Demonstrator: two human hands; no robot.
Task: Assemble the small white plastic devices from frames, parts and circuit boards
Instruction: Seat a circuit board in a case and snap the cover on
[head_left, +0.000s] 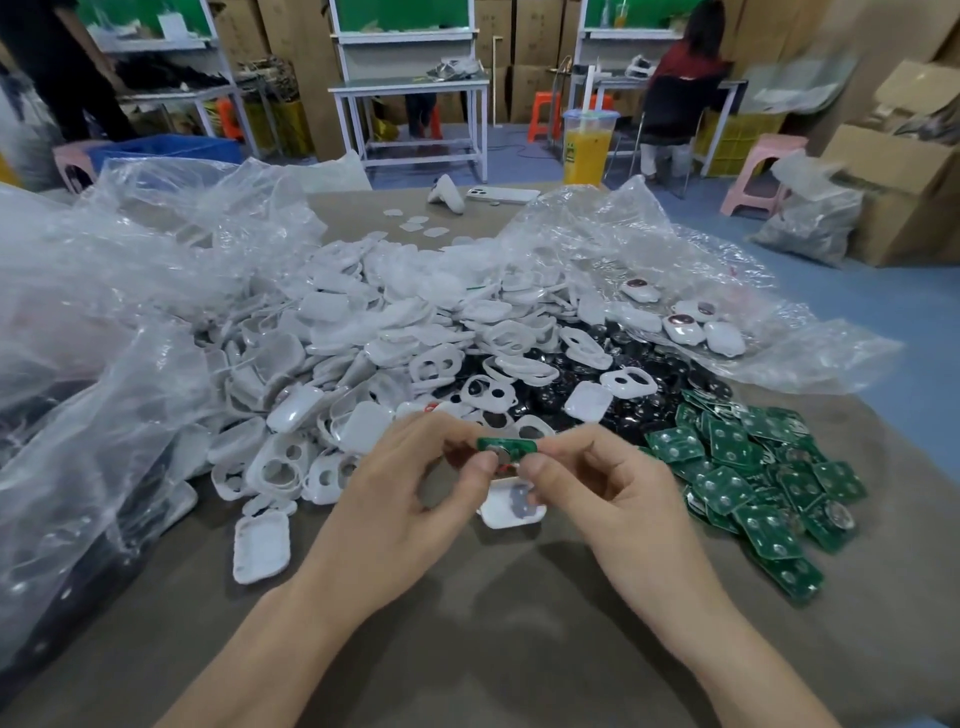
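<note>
Green circuit board (508, 445): pinched at both ends, left hand (405, 493) and right hand (608, 493). White shell (497, 515): beneath board. Spare boards (753, 467): heaped to board's right.

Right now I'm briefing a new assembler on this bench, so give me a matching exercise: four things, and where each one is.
Things:
1. single board
2. phone
3. heap of boards
4. white shell

Places:
A. on the table, right of the right hand
B. pinched between the left hand and the right hand
C. flat at the table's far edge
D. on the table just below the fingertips of both hands

Pairs: 1-B, 2-C, 3-A, 4-D
</note>
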